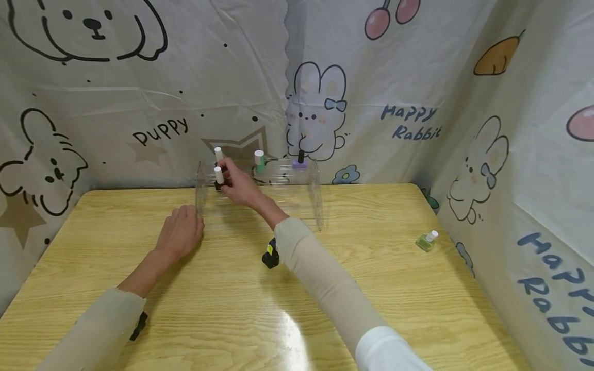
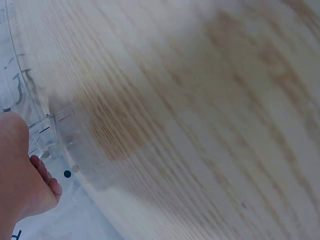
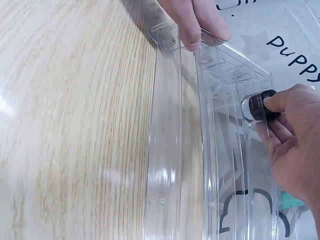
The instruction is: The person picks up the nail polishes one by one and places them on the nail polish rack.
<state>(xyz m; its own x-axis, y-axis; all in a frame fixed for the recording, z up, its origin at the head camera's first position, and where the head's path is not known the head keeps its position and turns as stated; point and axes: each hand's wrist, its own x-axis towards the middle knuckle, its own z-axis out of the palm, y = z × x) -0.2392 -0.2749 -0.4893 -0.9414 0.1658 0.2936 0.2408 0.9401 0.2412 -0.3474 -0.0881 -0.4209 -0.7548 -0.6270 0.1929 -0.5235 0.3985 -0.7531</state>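
Note:
A clear tiered display rack (image 1: 317, 203) stands toward the back of the table. My right hand (image 1: 241, 184) pinches a dark nail polish bottle (image 3: 260, 105) with a white cap (image 1: 218, 175), at the left part of the rack's upper tiers. Just behind it shows another white-capped bottle (image 1: 218, 153), its body mostly hidden. My left hand (image 1: 181, 230) holds the rack's lower left corner, thumb and fingers on either side of the clear plastic in the left wrist view. A green bottle (image 1: 260, 162) and a purple bottle (image 1: 299, 163) with a black cap stand on the top tier.
On the right of the table stands a yellow-green nail polish bottle (image 1: 425, 242) with a white cap. A black device (image 1: 270, 255) shows beside the right sleeve, another (image 1: 138, 326) by the left sleeve. A printed cloth (image 1: 250, 77) hangs close behind the rack.

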